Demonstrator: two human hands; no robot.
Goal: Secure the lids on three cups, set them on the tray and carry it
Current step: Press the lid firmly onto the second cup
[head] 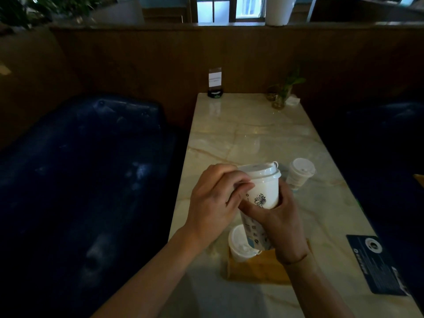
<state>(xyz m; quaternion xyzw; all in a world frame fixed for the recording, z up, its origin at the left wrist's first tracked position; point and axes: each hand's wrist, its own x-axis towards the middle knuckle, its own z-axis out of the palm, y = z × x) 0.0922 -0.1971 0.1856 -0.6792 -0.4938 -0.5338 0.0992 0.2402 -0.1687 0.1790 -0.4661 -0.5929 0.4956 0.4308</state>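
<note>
My right hand [278, 216] grips a white paper cup [263, 193] around its lower body and holds it lifted above the table. A white lid [260, 172] sits on top of this cup. My left hand [215, 200] has its fingers curled against the lid's left rim. A second lidded cup [241, 244] stands on the wooden tray [257, 269] near me. Farther right on the marble table [241, 134] stands a third lidded cup [299, 173].
A dark card [378, 265] lies at the table's right edge. At the far end stand a sign holder [215, 82] and a small plant in a glass [281, 97]. A dark blue sofa [80, 168] runs along the left.
</note>
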